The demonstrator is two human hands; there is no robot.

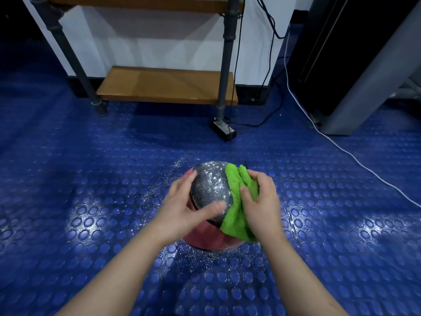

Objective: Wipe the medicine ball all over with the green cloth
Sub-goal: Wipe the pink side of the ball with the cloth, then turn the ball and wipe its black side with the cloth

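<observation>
My right hand (262,202) grips the green cloth (235,185) against the medicine ball (210,182); my left hand (182,209) presses it, fingers spread.

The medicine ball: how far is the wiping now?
Nothing looks finished: the round red-and-grey textured medicine ball shows white droplets on top. In hand: the right hand holds the fluffy green cloth against its right side, the left hand steadies it. Left: the top, left side and red lower part.
</observation>
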